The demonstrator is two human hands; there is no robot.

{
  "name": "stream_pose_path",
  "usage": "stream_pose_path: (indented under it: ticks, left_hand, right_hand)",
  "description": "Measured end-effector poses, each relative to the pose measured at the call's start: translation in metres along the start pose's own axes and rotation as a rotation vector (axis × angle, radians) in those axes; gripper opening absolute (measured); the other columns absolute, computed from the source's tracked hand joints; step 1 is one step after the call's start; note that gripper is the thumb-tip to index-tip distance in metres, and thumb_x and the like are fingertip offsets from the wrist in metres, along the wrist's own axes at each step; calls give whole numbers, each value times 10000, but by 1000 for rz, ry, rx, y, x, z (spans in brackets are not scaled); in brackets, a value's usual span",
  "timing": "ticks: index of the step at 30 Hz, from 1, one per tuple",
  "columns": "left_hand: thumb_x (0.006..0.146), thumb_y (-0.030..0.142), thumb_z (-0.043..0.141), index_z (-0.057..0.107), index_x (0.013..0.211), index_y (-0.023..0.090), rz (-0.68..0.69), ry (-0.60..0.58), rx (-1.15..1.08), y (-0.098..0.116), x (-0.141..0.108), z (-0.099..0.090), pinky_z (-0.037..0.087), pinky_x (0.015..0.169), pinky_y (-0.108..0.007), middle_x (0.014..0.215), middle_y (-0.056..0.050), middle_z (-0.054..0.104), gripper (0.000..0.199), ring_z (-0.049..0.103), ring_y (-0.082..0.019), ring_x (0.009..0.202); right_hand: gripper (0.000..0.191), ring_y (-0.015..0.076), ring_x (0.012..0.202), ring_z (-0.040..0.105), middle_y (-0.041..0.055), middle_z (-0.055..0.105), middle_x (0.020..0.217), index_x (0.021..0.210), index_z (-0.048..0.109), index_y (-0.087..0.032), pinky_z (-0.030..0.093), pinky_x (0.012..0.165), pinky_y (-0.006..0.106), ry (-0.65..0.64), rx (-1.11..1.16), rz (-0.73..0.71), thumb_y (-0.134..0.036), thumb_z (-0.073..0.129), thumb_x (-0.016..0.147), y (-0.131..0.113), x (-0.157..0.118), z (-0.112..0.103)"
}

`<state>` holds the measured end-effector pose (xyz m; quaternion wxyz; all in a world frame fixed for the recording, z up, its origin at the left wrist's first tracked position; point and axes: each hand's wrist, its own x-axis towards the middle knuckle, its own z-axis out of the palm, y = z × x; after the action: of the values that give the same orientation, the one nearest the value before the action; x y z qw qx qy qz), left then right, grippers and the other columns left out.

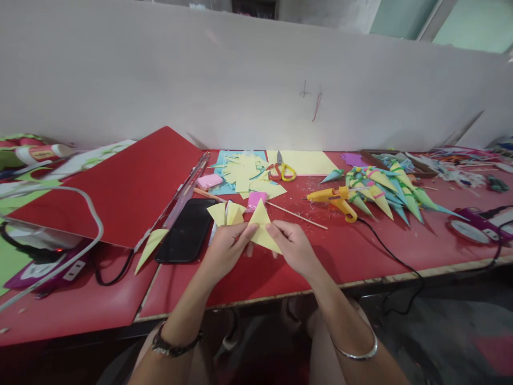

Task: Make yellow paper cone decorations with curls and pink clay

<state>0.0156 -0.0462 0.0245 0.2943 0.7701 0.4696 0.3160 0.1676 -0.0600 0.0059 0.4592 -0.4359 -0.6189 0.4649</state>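
A pale yellow piece of paper [261, 231] with a pointed top is stretched between my two hands, just above the red tabletop. Its left side is pinched by the thumb and fingers of my left hand [230, 246]. My right hand [294, 247] grips the opposite side the same way. Behind the paper lies a small pink packet [257, 201]. Folded yellow paper pieces [225, 213] sit just beyond my left hand. A thin wooden stick [298, 215] lies behind my right hand. Both hands partly cover the paper's edges.
A yellow glue gun [334, 198] with a black cord lies right of my hands, beside a pile of yellow and blue paper cones [395, 195]. Scissors [287, 172] and paper scraps [242, 170] lie at the back. A black phone [186, 231] and power strip [48, 270] are leftward.
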Motion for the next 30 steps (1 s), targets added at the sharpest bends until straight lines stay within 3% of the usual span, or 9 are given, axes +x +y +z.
stream_pose_path:
  ticks: [6, 10, 16, 21, 25, 30]
  left_hand:
    - [844, 314, 337, 387, 455, 176, 22, 50, -85, -2, -1, -3, 290, 452, -194, 398, 39, 412, 416, 364, -77, 402]
    - [854, 313, 333, 394, 490, 177, 15, 69, -94, -4, 0, -1, 304, 465, -192, 424, 39, 432, 394, 389, -78, 422]
    - [839, 307, 355, 386, 557, 187, -24, 75, -94, 0, 1, -1, 299, 455, -193, 418, 61, 421, 307, 383, -77, 407]
    - [801, 316, 426, 380, 573, 189, -21, 79, -52, -1, 1, -1, 291, 455, -198, 427, 74, 422, 265, 367, -72, 403]
    - [826, 343, 381, 376, 637, 194, -40, 118, -123, -7, 2, 3, 325, 479, -204, 479, 69, 445, 241, 417, -83, 443]
    - [833, 369, 381, 397, 708, 192, -28, 116, -216, -11, 3, 4, 344, 483, -213, 538, 64, 433, 218, 423, -90, 473]
  right_hand:
    - [388, 45, 295, 355, -45, 532, 428, 691, 546, -150, 260, 323, 164, -223, 221, 146, -475, 389, 835, 1, -1, -2]
    - [339, 43, 304, 386, -49, 528, 428, 695, 567, -145, 277, 331, 161, -164, 218, 146, -454, 470, 794, 1, 0, 0]
    - [234, 40, 333, 340, -86, 379, 369, 685, 581, -150, 261, 360, 165, -21, 111, 84, -358, 520, 773, -1, 0, 5]
    - [197, 57, 437, 396, -64, 427, 483, 682, 546, -158, 323, 423, 175, -57, 75, 30, -343, 544, 749, -1, 1, 5]
    - [287, 63, 406, 427, -54, 470, 456, 649, 509, -164, 356, 416, 178, -105, 142, 84, -409, 475, 793, 2, 2, 3]
    - [333, 64, 377, 460, -38, 514, 442, 606, 541, -152, 386, 419, 186, -45, 269, 98, -430, 494, 784, 4, 3, 6]
